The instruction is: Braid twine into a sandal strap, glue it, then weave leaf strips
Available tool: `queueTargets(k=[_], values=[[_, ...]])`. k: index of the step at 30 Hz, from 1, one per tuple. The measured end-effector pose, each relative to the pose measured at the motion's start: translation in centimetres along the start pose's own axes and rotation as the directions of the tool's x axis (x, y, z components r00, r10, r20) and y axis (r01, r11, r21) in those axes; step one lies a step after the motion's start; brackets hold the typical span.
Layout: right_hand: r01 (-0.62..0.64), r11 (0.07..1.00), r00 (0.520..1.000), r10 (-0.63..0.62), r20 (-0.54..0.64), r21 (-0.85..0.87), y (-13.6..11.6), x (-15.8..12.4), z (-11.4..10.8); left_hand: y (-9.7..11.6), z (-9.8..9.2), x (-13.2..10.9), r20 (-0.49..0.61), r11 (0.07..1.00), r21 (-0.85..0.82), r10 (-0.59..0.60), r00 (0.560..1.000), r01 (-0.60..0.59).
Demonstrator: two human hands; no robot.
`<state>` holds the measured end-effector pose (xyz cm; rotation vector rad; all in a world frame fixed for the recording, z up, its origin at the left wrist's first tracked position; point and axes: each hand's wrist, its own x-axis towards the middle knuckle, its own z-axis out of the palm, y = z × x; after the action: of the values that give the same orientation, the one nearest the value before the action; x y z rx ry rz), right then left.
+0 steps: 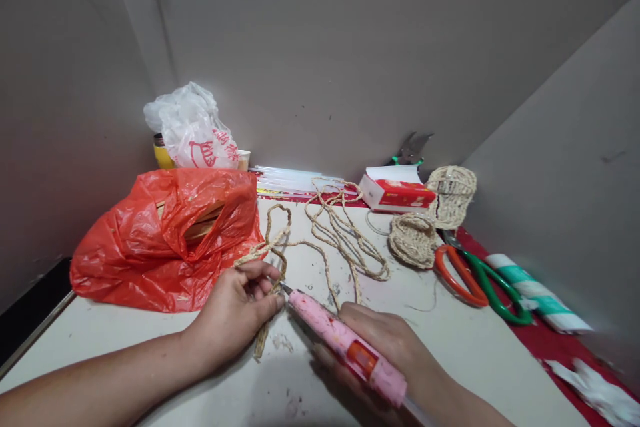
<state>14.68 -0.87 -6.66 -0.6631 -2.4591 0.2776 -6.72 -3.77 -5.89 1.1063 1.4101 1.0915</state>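
My left hand pinches a braided straw cord near the middle of the table, and a short end of it hangs below my fingers. In my right hand is a pink hot glue gun with an orange patch on its side. Its metal nozzle points at the cord by my left fingertips; whether the two touch I cannot tell. More of the braided cord lies in long loose loops beyond my hands.
A red plastic bag holding sticks stands left, a white bag behind it. Glue sticks and a red-white box line the back. Woven straw pieces, scissors and a striped roll lie right.
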Motion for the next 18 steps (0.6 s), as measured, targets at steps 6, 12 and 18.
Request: queueTargets(k=[6, 12, 18], values=[[0.007, 1.000, 1.000, -0.007, -0.014, 0.016, 0.3, -0.1, -0.2, 0.2, 0.1, -0.1, 0.017, 1.000, 0.023, 0.007, 1.000, -0.008], [-0.018, 1.000, 0.998, 0.018, -0.066, -0.005, -0.3, 0.0, 0.0, 0.1, 0.0, -0.1, 0.028, 1.000, -0.005, 0.001, 1.000, -0.001], [0.015, 1.000, 1.000, -0.015, -0.017, -0.017, 0.3, -0.5, 0.8, 0.0, 0.0, 0.0, -0.016, 1.000, 0.006, 0.010, 1.000, -0.010]])
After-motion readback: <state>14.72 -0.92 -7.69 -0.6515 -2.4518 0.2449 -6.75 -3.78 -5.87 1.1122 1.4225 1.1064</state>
